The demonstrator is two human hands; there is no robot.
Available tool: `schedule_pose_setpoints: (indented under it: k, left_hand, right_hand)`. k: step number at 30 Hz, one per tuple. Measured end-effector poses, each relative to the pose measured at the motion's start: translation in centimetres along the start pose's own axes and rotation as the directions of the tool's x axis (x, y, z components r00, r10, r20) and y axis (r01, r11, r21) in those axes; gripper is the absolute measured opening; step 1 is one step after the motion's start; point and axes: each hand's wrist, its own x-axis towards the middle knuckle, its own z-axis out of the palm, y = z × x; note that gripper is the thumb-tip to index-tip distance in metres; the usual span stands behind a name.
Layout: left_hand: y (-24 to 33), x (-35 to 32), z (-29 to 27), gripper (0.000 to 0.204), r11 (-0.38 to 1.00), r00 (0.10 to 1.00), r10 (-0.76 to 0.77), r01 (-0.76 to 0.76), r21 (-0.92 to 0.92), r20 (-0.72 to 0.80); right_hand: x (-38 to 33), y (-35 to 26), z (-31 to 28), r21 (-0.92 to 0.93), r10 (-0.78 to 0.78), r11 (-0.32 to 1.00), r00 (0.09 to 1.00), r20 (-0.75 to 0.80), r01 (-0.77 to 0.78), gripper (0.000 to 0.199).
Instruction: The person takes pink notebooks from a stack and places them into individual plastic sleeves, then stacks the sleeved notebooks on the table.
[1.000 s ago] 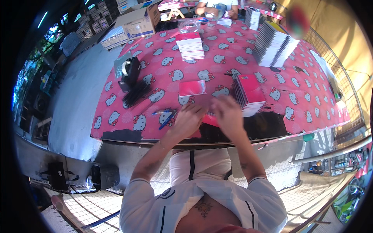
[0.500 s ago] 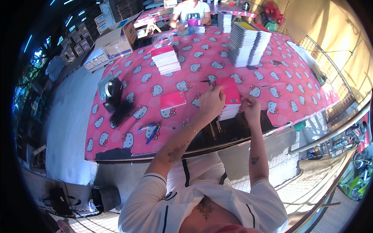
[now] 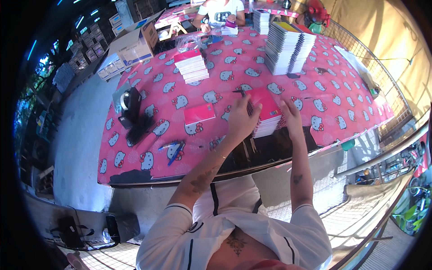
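Observation:
In front of me on the table stands a stack of spiral notebooks (image 3: 265, 104) with a pinkish-red cover on top. My left hand (image 3: 243, 118) is at the stack's left side, its fingers closed around a dark, thin-tipped tool (image 3: 238, 92) whose exact kind is unclear. Along the right, coiled edge of the stack, my right hand (image 3: 292, 119) has its fingers extended and apart, close to or touching the coils. A single pink notebook (image 3: 200, 113) lies flat to the left.
Farther off are a shorter notebook stack (image 3: 192, 67) and tall stacks (image 3: 281, 49). A black device (image 3: 130, 108), dark thin strands (image 3: 140, 129) and blue pens (image 3: 175, 153) lie left on the pink tablecloth (image 3: 216, 96). Another person (image 3: 222, 13) sits across, handling notebooks.
My right hand's fingers have gone from a pinch at the top notebook's edge to extended beside the stack. My left hand has shifted slightly left and down. The person across has lowered a purple-covered notebook.

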Motion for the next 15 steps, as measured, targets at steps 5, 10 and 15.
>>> schedule_pose_setpoints:
  k: [5,10,15]
  left_hand:
    - [-1.1,1.1,3.6,0.045,0.483,0.838,-0.32,0.545,-0.685,0.441]
    - [-3.3,1.2,6.6,0.044,0.531,0.838,-0.467,0.522,-0.668,0.283]
    - [-4.4,0.4,2.0,0.066,0.798,0.869,-0.367,0.478,-0.368,0.333]
  right_hand:
    - [5.3,1.7,-0.7,0.33,0.214,0.874,0.893,0.397,-0.356,0.074]
    - [4.2,0.0,1.6,0.225,0.257,0.878,0.813,0.522,-0.422,0.077]
    - [4.5,2.6,-1.1,0.314,0.171,0.897,0.9,0.401,-0.311,0.08]
